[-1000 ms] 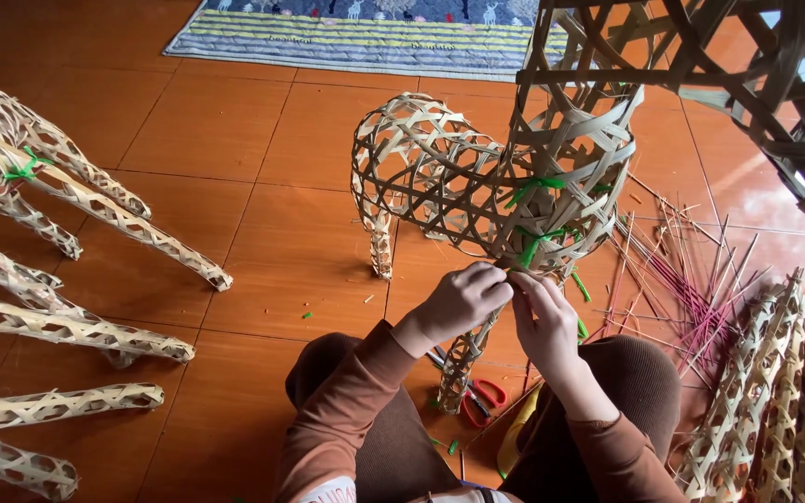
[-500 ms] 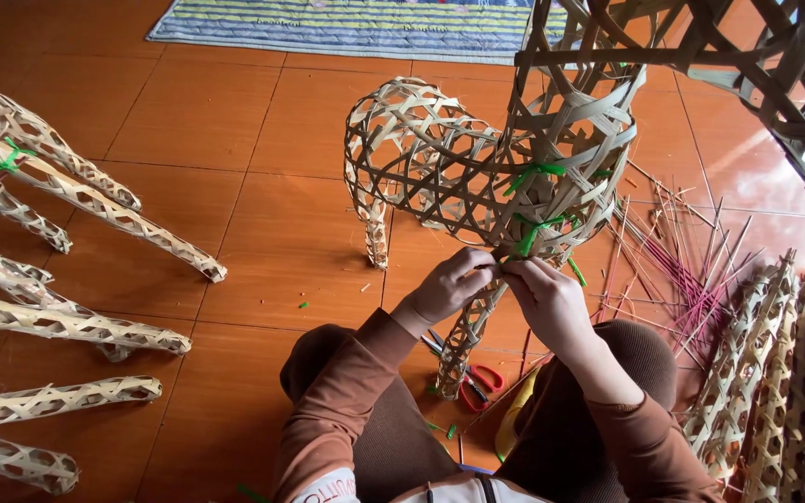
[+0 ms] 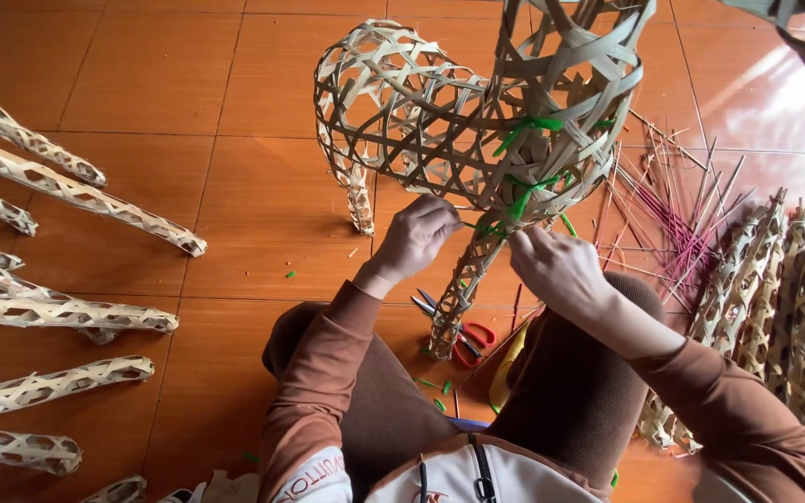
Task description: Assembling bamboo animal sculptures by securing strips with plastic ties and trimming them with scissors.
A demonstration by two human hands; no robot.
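Note:
A woven bamboo animal-shaped frame point(image 3: 421, 121) stands on the orange tile floor in front of me. Green plastic ties point(image 3: 525, 186) bind its body to a front leg point(image 3: 463, 279). My left hand point(image 3: 416, 237) pinches a green tie end at the top of that leg. My right hand point(image 3: 556, 265) grips the other side of the same tie, fingers closed. Both hands meet just below the frame's chest.
Several loose woven bamboo legs point(image 3: 67, 317) lie at the left. More woven tubes point(image 3: 794, 298) are stacked at the right, beside thin pink and tan sticks point(image 3: 682, 224). Red-handled scissors point(image 3: 463, 340) lie between my knees. Green offcuts dot the floor.
The view has moved closer to the frame. Both hands stay at the leg joint, now slightly lower and pulling the green tie apart.

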